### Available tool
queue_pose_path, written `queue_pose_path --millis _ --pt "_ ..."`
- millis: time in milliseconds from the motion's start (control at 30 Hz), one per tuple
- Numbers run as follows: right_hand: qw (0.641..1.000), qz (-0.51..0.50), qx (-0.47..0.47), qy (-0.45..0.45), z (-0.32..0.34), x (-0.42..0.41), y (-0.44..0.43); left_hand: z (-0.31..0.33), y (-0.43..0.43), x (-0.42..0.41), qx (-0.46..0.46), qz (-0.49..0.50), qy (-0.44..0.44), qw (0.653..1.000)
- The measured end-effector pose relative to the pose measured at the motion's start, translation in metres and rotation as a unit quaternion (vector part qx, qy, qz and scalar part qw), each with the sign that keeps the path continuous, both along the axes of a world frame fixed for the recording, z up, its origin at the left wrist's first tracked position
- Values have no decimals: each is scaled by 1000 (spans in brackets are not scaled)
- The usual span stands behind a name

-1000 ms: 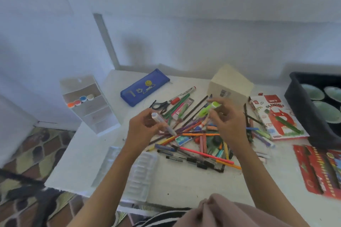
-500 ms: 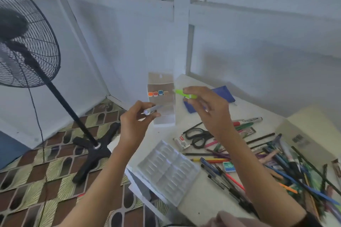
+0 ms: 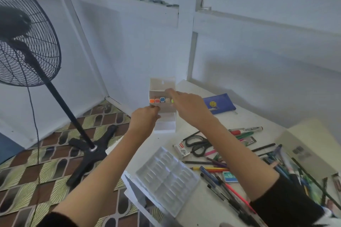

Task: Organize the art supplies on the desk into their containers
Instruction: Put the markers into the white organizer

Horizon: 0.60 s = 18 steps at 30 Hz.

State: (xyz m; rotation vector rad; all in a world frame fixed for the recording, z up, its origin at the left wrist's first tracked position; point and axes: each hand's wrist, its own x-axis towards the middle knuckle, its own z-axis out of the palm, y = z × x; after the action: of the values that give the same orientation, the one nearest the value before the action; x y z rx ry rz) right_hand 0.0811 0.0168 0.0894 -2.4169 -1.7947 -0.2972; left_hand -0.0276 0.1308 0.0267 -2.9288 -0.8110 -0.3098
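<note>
Slotting step: the right hand (image 3: 186, 107) fingers (image 3: 170, 91) grasp a green marker (image 3: 172, 100) at the organizer (image 3: 162, 84) beside the shelved markers (image 3: 159, 100); the left hand (image 3: 145, 118) is curled, and I cannot tell what it grasps; next, slide the marker fully in

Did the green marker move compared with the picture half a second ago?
Yes. The green marker went from in front of the white organizer into its shelf row, beside the other caps.

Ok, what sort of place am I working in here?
Probably a room in a home, set up as a craft corner: a white desk strewn with pens and scissors, a pedestal fan on a patterned tiled floor.
</note>
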Motion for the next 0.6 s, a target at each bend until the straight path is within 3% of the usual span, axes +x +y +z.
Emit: queue_pose_path --millis 67,133,300,467,600 --pt "999 -9 -24 -31 3 -1 7 6 -3 5 61 15 100 993" --pt "998 -23 -44 -43 5 -2 12 8 -5 7 99 4 147 984" --pt "997 -50 -51 -18 7 -1 18 14 2 14 73 -3 201 977" --pt "998 -63 -16 -9 -3 0 14 15 -2 20 58 -2 206 977" --pt "997 -70 -2 -15 -18 -3 15 9 -2 13 17 -10 143 989"
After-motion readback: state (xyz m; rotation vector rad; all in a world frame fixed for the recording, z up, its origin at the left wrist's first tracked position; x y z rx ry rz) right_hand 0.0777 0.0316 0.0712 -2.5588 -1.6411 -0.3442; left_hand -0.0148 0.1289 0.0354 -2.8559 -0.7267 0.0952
